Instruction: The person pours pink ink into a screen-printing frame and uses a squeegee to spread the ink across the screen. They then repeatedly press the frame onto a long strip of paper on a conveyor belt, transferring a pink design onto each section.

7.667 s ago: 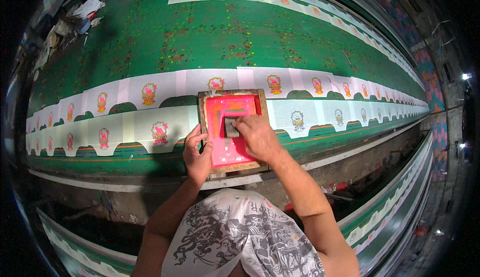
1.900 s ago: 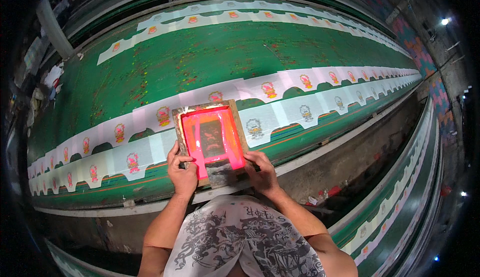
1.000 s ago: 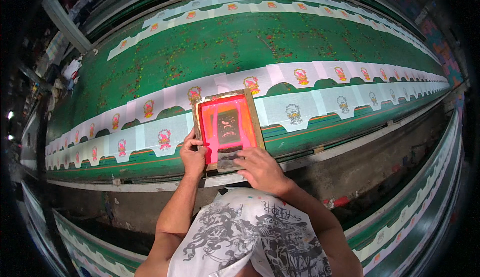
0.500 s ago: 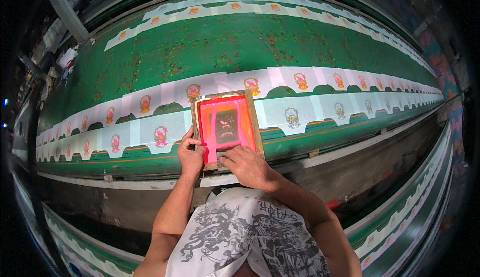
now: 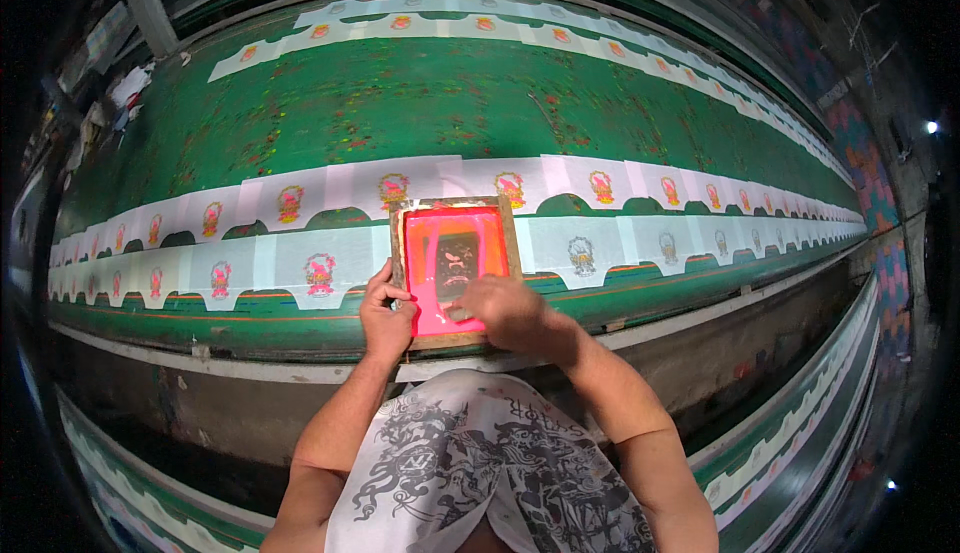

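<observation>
A wooden screen-printing frame (image 5: 399, 253), its inside smeared with bright pink and orange ink, lies over the near row of pale fabric pieces. A dark stencil area (image 5: 459, 256) shows in the middle of its mesh. Closed on the frame's lower left side is my left hand (image 5: 385, 311), thumb toward the inked inside. My right hand (image 5: 510, 315) is over the lower right of the mesh, fingers curled and slightly blurred. Whatever it holds is hidden beneath the fingers. Left of the frame, a fabric piece (image 5: 285, 269) bears a pink and yellow emblem.
The long green table (image 5: 330, 103) carries overlapping rows of printed pieces. To the right, a near-row piece (image 5: 610, 243) shows only a greyish, yellowish outline emblem. A pale rail (image 5: 660, 325) edges the table on my side. Another green table (image 5: 790, 433) with pieces stands at lower right.
My right hand has shifted from the frame's lower edge to farther right and up over the mesh. The left hand keeps its hold. The whole view has tilted slightly.
</observation>
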Action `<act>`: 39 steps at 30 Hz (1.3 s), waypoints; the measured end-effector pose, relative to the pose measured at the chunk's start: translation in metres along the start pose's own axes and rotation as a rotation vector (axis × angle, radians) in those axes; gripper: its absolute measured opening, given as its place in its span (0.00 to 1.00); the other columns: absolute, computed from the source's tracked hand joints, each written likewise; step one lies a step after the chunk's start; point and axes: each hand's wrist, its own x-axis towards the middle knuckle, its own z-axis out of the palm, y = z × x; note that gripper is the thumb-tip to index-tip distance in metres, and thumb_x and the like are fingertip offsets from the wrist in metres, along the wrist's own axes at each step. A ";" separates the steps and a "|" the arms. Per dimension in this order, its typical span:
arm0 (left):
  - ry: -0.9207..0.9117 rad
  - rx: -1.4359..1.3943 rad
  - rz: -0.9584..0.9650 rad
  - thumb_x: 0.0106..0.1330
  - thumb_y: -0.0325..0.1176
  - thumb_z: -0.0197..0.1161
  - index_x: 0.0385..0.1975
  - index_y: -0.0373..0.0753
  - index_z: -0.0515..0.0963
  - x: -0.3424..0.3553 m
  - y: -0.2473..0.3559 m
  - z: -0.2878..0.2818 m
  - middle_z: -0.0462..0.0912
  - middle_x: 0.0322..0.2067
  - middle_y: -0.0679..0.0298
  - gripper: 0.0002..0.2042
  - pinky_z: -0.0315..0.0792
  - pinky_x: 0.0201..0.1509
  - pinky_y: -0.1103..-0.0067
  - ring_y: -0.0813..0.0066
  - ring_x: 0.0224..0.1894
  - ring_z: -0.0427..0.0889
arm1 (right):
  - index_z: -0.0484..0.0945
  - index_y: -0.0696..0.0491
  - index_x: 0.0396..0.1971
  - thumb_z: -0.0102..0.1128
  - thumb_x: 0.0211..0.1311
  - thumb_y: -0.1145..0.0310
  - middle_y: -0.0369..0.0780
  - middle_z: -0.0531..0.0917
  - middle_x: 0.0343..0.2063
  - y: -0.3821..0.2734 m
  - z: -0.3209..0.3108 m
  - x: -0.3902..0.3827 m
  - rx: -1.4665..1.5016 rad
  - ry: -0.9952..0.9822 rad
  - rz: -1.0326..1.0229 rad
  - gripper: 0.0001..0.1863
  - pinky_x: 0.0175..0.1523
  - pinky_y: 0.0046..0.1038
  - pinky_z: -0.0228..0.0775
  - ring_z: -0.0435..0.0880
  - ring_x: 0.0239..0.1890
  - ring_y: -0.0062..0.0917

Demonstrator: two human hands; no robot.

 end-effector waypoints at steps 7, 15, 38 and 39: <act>0.007 0.002 0.046 0.54 0.12 0.72 0.31 0.38 0.84 -0.001 0.000 0.001 0.76 0.77 0.39 0.12 0.69 0.83 0.62 0.46 0.80 0.76 | 0.90 0.53 0.56 0.62 0.67 0.78 0.51 0.91 0.47 0.058 -0.008 0.057 -0.068 -0.018 0.223 0.20 0.66 0.51 0.77 0.88 0.56 0.50; -0.003 0.011 0.045 0.56 0.14 0.72 0.35 0.37 0.86 -0.003 -0.001 0.001 0.76 0.77 0.39 0.11 0.69 0.83 0.62 0.47 0.80 0.76 | 0.91 0.54 0.55 0.62 0.67 0.73 0.47 0.90 0.43 0.050 0.021 0.048 -0.104 0.161 0.193 0.19 0.68 0.54 0.75 0.89 0.55 0.45; -0.028 -0.393 -0.166 0.74 0.11 0.63 0.58 0.29 0.80 0.005 0.001 -0.006 0.68 0.82 0.40 0.16 0.69 0.86 0.63 0.51 0.82 0.72 | 0.90 0.52 0.59 0.60 0.62 0.80 0.50 0.91 0.51 0.070 0.001 0.066 -0.114 0.104 0.284 0.25 0.67 0.52 0.76 0.87 0.58 0.51; -0.039 -0.401 -0.157 0.74 0.11 0.63 0.59 0.29 0.81 0.004 0.000 -0.006 0.68 0.82 0.40 0.16 0.69 0.86 0.63 0.51 0.82 0.72 | 0.90 0.51 0.60 0.60 0.62 0.80 0.50 0.91 0.51 0.068 0.002 0.068 -0.123 0.123 0.289 0.26 0.68 0.53 0.75 0.87 0.58 0.51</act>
